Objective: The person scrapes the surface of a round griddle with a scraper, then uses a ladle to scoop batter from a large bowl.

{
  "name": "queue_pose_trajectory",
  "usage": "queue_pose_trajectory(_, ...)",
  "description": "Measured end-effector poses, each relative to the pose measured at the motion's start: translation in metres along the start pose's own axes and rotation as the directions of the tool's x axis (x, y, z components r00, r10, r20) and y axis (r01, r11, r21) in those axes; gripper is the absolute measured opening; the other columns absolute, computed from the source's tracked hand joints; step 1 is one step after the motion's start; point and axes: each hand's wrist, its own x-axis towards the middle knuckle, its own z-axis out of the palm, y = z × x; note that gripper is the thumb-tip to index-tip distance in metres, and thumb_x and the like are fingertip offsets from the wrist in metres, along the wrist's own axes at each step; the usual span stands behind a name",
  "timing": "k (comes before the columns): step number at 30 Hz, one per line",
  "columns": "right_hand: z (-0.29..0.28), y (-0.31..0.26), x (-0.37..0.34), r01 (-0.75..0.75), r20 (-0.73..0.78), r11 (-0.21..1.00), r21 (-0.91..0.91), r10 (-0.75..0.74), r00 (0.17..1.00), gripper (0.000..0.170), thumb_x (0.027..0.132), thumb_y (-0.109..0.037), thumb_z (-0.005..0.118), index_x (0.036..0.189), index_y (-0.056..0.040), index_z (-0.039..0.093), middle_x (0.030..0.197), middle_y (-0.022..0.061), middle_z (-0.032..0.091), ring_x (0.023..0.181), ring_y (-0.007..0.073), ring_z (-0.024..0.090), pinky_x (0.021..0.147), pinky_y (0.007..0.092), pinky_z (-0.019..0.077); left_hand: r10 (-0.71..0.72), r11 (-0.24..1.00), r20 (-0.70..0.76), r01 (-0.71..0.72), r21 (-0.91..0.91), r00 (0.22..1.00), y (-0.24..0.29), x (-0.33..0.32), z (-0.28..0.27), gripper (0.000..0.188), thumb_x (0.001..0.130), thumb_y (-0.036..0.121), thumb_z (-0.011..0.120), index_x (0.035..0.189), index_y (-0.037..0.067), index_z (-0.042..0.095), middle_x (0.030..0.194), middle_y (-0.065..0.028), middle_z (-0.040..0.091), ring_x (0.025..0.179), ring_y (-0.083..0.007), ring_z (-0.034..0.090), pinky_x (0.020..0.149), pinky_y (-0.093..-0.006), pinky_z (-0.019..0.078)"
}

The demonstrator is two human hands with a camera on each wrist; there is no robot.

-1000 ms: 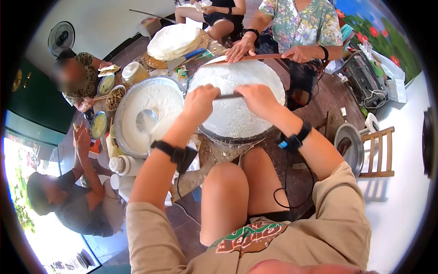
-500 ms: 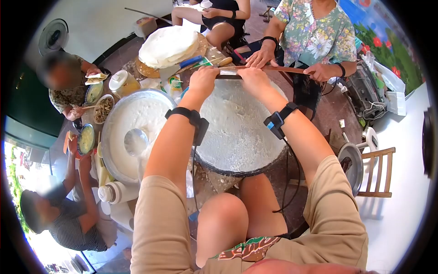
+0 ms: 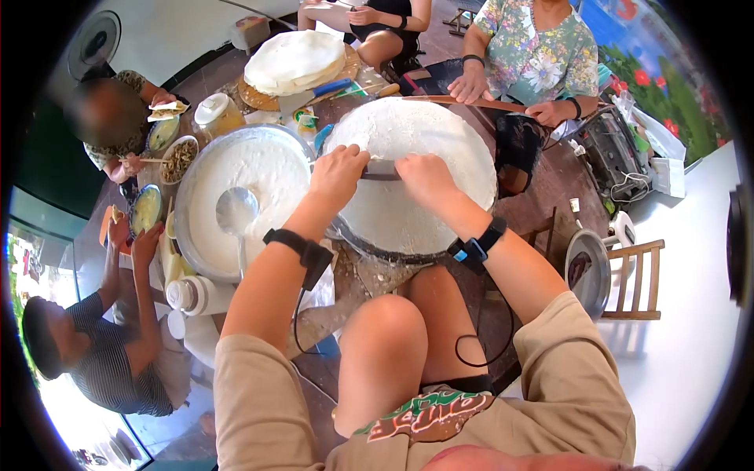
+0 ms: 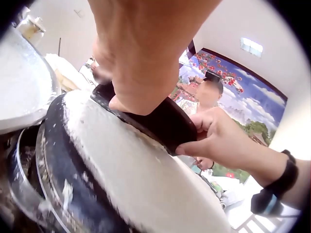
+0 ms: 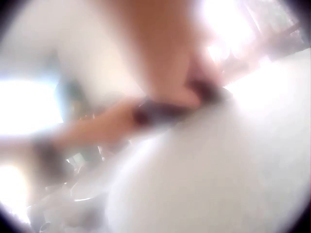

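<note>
In the head view my left hand point(image 3: 339, 174) and right hand point(image 3: 428, 179) grip the two ends of a dark, curved scraper point(image 3: 380, 170). It lies across the middle of a round griddle point(image 3: 416, 125) coated with white batter. In the left wrist view the scraper point(image 4: 167, 124) stands on its long edge on the white layer, my fingers and thumbs pinching it at either end. The right wrist view is blurred. Left of the griddle is a large metal basin point(image 3: 187, 235) of white batter with a ladle point(image 3: 237, 210) in it.
A stack of thin pancakes point(image 3: 294, 63) lies on a round board beyond the basin. Across the griddle a person rests both hands on a long brown strip point(image 3: 463, 102). Two people eat at the left. A white bottle point(image 3: 200, 296) stands near the basin; a wooden chair point(image 3: 638, 282) is at right.
Both hands pushed the scraper out to the griddle's far edge, then drew it back to the middle. The person opposite shifted their hands along the brown strip.
</note>
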Motion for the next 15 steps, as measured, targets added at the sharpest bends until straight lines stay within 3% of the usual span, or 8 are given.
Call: queue_pose_trajectory(15, -0.03, -0.064, -0.132, 0.019, -0.031, 0.995, 0.095, -0.016, 0.999, 0.003, 0.072, -0.006, 0.055, 0.073, -0.004, 0.056, 0.07, 0.0112, 0.058, 0.063, 0.0291, 0.062, 0.055, 0.0385, 0.0512, 0.041, 0.999, -0.018, -0.041, -0.016, 0.999, 0.096, -0.107, -0.022, 0.014, 0.069, 0.002, 0.057, 0.08, 0.01, 0.052, 0.078, -0.0027, 0.051, 0.08, -0.0216, 0.056, 0.058, -0.0327, 0.0483)
